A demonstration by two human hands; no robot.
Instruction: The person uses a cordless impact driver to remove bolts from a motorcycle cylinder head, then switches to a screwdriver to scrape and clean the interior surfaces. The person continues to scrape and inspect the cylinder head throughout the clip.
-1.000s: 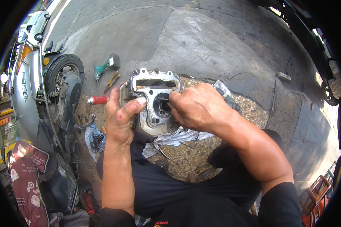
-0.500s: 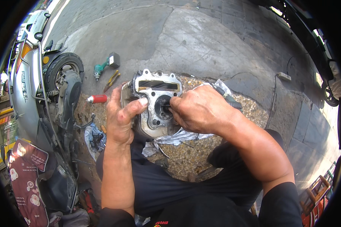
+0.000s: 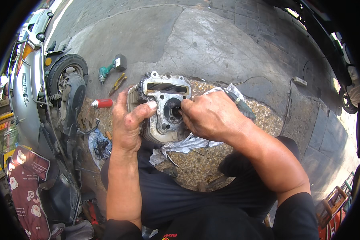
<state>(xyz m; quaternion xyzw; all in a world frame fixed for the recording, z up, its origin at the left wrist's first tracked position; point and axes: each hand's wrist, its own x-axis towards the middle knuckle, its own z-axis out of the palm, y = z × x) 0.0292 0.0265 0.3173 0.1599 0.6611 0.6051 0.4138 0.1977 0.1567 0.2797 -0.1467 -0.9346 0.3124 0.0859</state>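
Grey metal, finned down one flank: the engine block (image 3: 160, 114) is between the two hands, just beyond the person's knees. At its 9 o'clock the left hand (image 3: 126, 120) clasps that flank, thumb on the top face. At 3 o'clock the right hand (image 3: 208, 114) has its fingers bunched narrow at the round bore; whether they pinch anything, I cannot tell. A pale cloth (image 3: 188, 144) lies at 5 o'clock. Farther out are a red cylinder (image 3: 105, 103) at 9, then pliers (image 3: 119, 82) and a green drill (image 3: 104, 75) at 10.
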